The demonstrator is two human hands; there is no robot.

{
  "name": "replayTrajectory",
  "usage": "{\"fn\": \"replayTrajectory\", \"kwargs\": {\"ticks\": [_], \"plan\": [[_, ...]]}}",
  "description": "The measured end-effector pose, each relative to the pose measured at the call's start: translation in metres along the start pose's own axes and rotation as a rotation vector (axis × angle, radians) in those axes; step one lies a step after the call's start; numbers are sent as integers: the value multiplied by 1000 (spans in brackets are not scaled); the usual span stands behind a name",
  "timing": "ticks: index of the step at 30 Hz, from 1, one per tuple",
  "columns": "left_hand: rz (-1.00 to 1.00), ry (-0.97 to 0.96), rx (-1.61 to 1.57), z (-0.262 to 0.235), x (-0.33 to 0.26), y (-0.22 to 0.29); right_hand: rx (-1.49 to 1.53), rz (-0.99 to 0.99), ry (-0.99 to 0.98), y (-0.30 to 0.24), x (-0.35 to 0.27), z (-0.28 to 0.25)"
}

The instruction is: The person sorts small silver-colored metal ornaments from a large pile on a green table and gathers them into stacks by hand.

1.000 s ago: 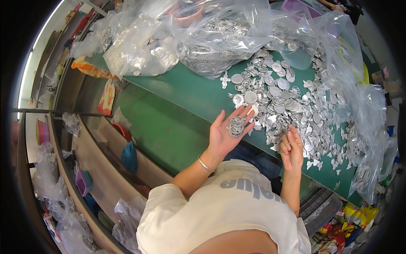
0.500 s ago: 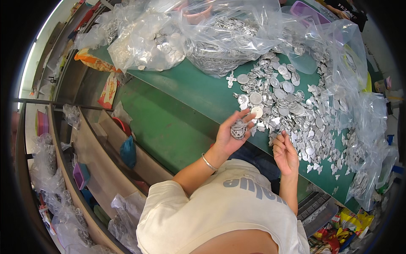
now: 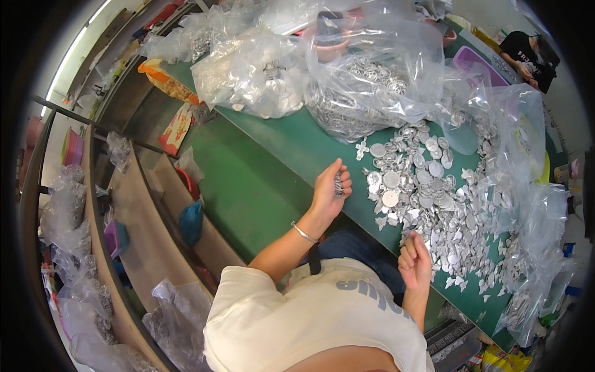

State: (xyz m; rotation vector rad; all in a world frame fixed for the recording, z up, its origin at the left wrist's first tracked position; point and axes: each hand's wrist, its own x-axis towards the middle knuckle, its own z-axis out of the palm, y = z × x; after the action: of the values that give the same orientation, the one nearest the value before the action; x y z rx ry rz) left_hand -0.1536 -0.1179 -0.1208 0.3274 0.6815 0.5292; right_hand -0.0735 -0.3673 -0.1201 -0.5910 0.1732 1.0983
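My left hand (image 3: 330, 191) is closed around a small bunch of silver-grey metal pieces (image 3: 338, 185), held just off the table's near edge. Their exact shape is mostly covered by my fingers. My right hand (image 3: 414, 261) hovers at the near side of a heap of flat silver metal charms (image 3: 427, 180), its fingers curled and thumb and forefinger close together. Whatever it may pinch is too small to make out. Round medallions lie in the far part of the heap, and smaller butterfly-like pieces spread nearer me. A cross-shaped charm (image 3: 362, 148) lies at the heap's left side.
Large clear plastic bags (image 3: 365, 93) of metal pieces crowd the far side of the green table (image 3: 282, 139). More clear plastic (image 3: 533, 235) runs along the right. Wooden shelves (image 3: 145, 235) with bags and tubs stand at left. A person in black (image 3: 527, 59) sits at the far right.
My left hand has drawn away from the heap to the left, its fingers closing over the metal pieces. My right hand stays by the heap, curled. The whole view has shifted.
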Motion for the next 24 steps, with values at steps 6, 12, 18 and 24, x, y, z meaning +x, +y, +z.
{"fn": "replayTrajectory", "kwargs": {"ticks": [6,12,18,24], "plan": [[331,-185,102,81,21,48,-4,-65,15,4,-6,-1],[856,-310,926,184,117,116,-62,-41,-19,8,-10,7],[1559,-313,1069,168,93,82,-55,-55,39,6,-18,-2],[1205,-365,1289,47,52,8,-125,-66,17,-2,-20,-6]]}}
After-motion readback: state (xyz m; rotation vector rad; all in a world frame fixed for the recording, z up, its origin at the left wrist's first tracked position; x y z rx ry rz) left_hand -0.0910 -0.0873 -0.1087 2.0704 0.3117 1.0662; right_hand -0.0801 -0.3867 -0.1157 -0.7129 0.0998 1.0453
